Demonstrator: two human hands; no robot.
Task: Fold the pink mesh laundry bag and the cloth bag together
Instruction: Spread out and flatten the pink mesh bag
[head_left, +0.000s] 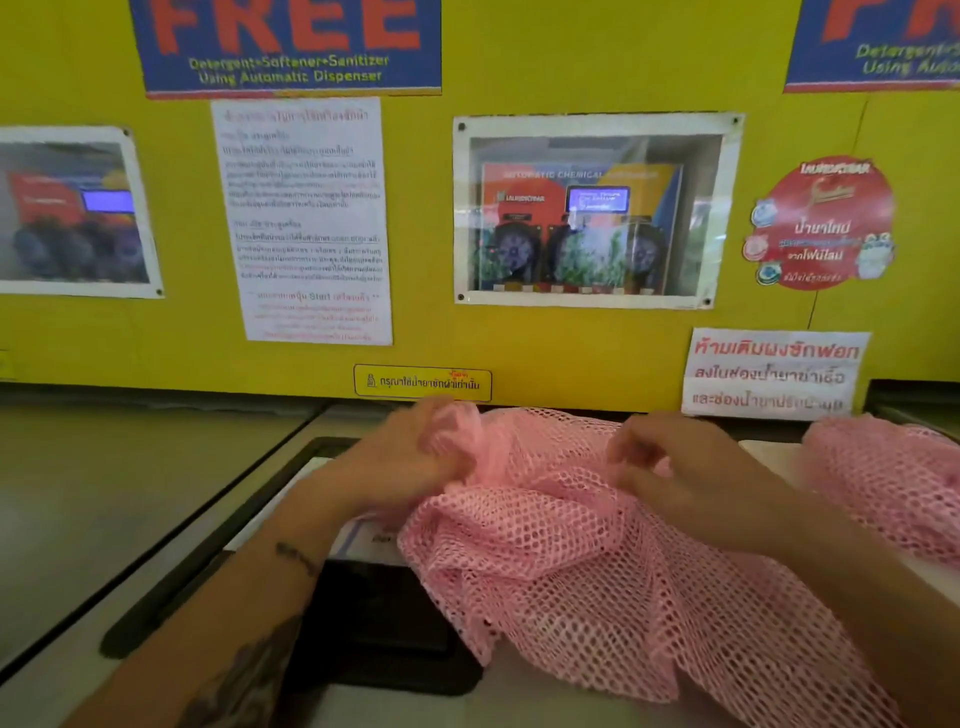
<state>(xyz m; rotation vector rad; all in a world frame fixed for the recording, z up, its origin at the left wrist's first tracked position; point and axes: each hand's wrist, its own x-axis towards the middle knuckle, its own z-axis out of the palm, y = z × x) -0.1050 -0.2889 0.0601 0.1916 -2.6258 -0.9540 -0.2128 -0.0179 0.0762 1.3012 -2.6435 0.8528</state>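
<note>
The pink mesh laundry bag (582, 566) lies crumpled across the top of a washing machine, spreading from the middle to the lower right. My left hand (400, 457) grips a bunched edge of the mesh at its upper left. My right hand (675, 467) rests on the mesh further right, fingers curled and pinching the netting. More pink mesh (893, 478) is heaped at the right edge, beyond my right forearm. I cannot make out a separate cloth bag.
The washing machine top (156, 519) has a dark control panel (374, 623) under my left forearm. A yellow wall (426, 332) with posters and stickers rises directly behind. A second grey machine top (104, 467) adjoins on the left.
</note>
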